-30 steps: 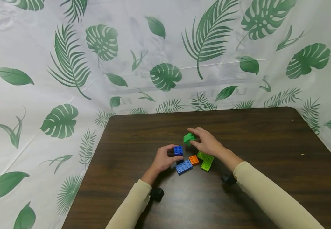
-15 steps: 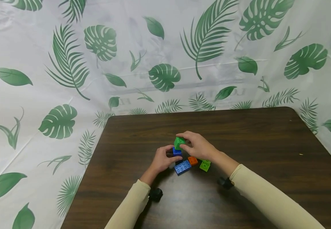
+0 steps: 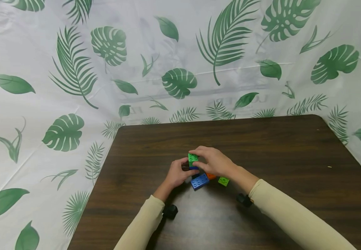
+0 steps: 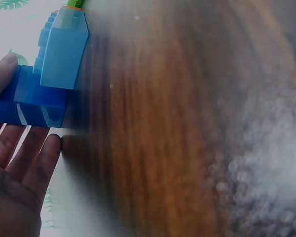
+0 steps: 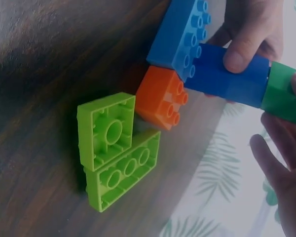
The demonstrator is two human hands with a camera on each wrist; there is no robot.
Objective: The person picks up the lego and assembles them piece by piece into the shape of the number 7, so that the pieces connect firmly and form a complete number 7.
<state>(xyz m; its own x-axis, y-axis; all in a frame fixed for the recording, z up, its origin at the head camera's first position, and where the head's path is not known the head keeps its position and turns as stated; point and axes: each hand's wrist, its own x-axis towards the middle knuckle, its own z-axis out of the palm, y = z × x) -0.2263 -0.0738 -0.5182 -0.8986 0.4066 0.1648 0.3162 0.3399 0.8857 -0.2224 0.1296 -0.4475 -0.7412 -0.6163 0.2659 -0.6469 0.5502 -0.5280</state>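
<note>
A column of dark blue building bricks (image 5: pixel 224 79) stands upright on the table, pinched between the thumb and fingers of my left hand (image 3: pixel 176 174). On its studded top sits a green brick (image 3: pixel 193 158), held by the thumb and fingers of my right hand (image 3: pixel 215 161). The green brick's lower face meets the blue column in the right wrist view. Right beside the column lies a lighter blue long brick (image 3: pixel 200 181). An orange brick (image 5: pixel 158 96) adjoins that long brick's end, studs up. My right hand partly covers the orange brick in the head view.
Two lime green bricks, a square one (image 5: pixel 106 131) and a longer one (image 5: pixel 123 170), lie together close to the orange brick. All rest on a dark wooden table (image 3: pixel 261 146). Behind it hangs a white leaf-print sheet (image 3: pixel 149 41).
My right hand has moved left with the green brick and lowered it from beyond the lime bricks onto the dark blue column. My left hand has stayed in place, still holding the column.
</note>
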